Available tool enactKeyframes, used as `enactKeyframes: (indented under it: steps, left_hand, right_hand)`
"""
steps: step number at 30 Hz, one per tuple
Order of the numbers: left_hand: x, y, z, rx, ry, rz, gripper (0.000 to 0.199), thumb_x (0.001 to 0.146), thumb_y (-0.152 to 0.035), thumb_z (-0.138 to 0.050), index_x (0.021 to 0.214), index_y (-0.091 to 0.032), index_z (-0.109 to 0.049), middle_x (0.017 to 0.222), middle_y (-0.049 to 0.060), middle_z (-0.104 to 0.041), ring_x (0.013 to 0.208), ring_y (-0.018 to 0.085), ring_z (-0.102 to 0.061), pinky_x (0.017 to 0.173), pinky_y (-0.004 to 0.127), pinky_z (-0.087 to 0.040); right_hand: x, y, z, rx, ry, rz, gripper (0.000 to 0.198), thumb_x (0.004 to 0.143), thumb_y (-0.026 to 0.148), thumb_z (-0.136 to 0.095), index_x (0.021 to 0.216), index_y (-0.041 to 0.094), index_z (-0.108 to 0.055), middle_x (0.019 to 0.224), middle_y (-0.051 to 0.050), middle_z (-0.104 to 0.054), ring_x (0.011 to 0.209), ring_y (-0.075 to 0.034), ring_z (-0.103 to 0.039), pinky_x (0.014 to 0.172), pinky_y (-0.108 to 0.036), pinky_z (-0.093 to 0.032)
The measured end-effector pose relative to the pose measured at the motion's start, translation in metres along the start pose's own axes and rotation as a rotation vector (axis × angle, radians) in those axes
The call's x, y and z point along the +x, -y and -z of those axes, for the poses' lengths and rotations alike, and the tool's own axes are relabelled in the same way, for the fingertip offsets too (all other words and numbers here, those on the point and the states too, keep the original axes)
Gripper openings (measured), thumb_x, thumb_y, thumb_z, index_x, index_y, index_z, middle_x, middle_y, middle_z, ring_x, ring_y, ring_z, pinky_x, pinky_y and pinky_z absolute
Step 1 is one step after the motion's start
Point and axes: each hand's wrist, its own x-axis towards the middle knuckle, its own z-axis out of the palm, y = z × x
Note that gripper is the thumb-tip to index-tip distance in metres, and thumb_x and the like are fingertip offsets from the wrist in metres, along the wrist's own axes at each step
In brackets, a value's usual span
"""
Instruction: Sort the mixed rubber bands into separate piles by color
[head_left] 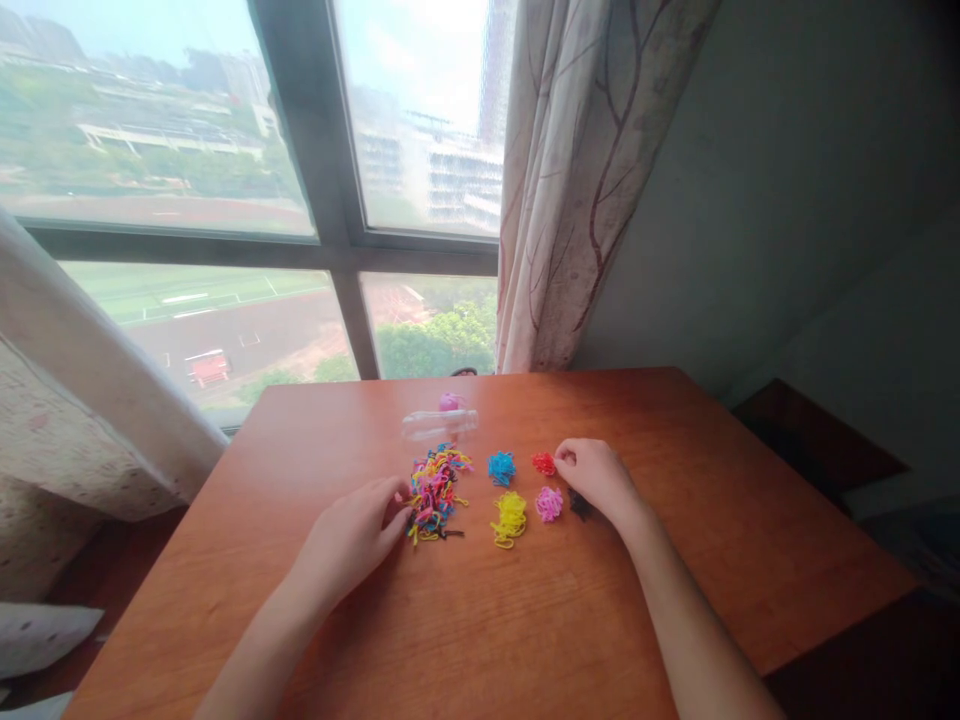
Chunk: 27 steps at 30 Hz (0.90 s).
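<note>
A mixed pile of small coloured rubber bands point(439, 490) lies on the wooden table. My left hand point(360, 522) rests at the pile's left edge, thumb and forefinger slightly apart against the bands. To the right are separate little heaps: blue bands point(501, 467), yellow bands point(510, 520), pink bands point(549, 504), red bands point(544, 463) and black bands point(579, 504). My right hand point(598, 478) is beside the red heap, thumb and forefinger pinched together at its right edge. Whatever is between those fingertips is too small to make out. The right hand partly covers the black heap.
Behind the mixed pile lies a clear plastic container point(439, 425), with a purple object point(450, 402) just beyond it. The wooden table point(337, 640) reaches back to a window point(341, 250) with curtains point(577, 180) on both sides. A wall stands at the right.
</note>
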Motion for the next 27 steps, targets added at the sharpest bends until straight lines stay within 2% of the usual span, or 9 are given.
enactKeyframes:
  steps: [9, 14, 17, 20, 23, 27]
  left_hand:
    - [-0.001, -0.001, 0.002, -0.008, 0.006, -0.020, 0.021, 0.090, -0.037, -0.046, 0.096, -0.024, -0.061, 0.088, 0.003, -0.072, 0.079, 0.021, -0.066, 0.066, 0.027, -0.041]
    - [-0.002, -0.002, 0.002, -0.008, -0.003, -0.023, 0.019, 0.090, -0.034, -0.046, 0.096, -0.024, -0.061, 0.090, 0.003, -0.072, 0.081, 0.021, -0.065, 0.067, 0.027, -0.042]
    - [-0.001, -0.001, 0.002, 0.001, -0.001, -0.024, 0.019, 0.090, -0.034, -0.046, 0.096, -0.024, -0.061, 0.091, 0.003, -0.071, 0.081, 0.021, -0.065, 0.066, 0.027, -0.042]
    - [-0.003, -0.001, 0.000, -0.002, 0.005, -0.031, 0.020, 0.090, -0.033, -0.045, 0.098, -0.024, -0.061, 0.093, 0.004, -0.071, 0.080, 0.020, -0.065, 0.067, 0.027, -0.042]
    - [-0.008, -0.002, -0.002, -0.015, -0.018, -0.014, 0.021, 0.091, -0.033, -0.044, 0.103, -0.024, -0.059, 0.096, 0.004, -0.071, 0.080, 0.019, -0.065, 0.067, 0.027, -0.043]
    - [-0.019, -0.007, -0.004, -0.019, -0.057, 0.037, 0.022, 0.093, -0.035, -0.042, 0.102, -0.023, -0.058, 0.093, 0.004, -0.069, 0.079, 0.019, -0.064, 0.066, 0.027, -0.043]
  right_hand:
    - [-0.009, 0.008, 0.009, -0.015, -0.026, -0.014, 0.017, 0.086, 0.021, -0.059, 0.088, 0.027, -0.075, 0.086, -0.001, -0.073, 0.080, -0.016, -0.065, 0.060, -0.024, -0.032]
    - [-0.028, 0.031, 0.009, 0.009, -0.067, 0.042, 0.016, 0.090, 0.024, -0.057, 0.089, 0.026, -0.073, 0.088, 0.000, -0.071, 0.078, -0.014, -0.062, 0.062, -0.023, -0.033]
    - [-0.049, 0.058, -0.003, 0.098, -0.070, 0.137, 0.016, 0.090, 0.024, -0.056, 0.087, 0.026, -0.072, 0.084, 0.001, -0.070, 0.072, -0.013, -0.061, 0.063, -0.023, -0.034]
    - [-0.073, 0.088, -0.023, 0.203, -0.030, 0.245, 0.013, 0.089, 0.020, -0.059, 0.090, 0.026, -0.070, 0.087, 0.001, -0.071, 0.077, -0.014, -0.064, 0.068, -0.022, -0.037]
    - [-0.092, 0.111, -0.044, 0.214, 0.010, 0.218, 0.012, 0.090, 0.020, -0.059, 0.096, 0.025, -0.068, 0.088, -0.001, -0.072, 0.081, -0.017, -0.067, 0.067, -0.023, -0.038]
    - [-0.106, 0.123, -0.062, 0.162, 0.038, 0.138, 0.011, 0.092, 0.018, -0.057, 0.098, 0.023, -0.065, 0.088, -0.004, -0.072, 0.082, -0.020, -0.068, 0.063, -0.024, -0.038]
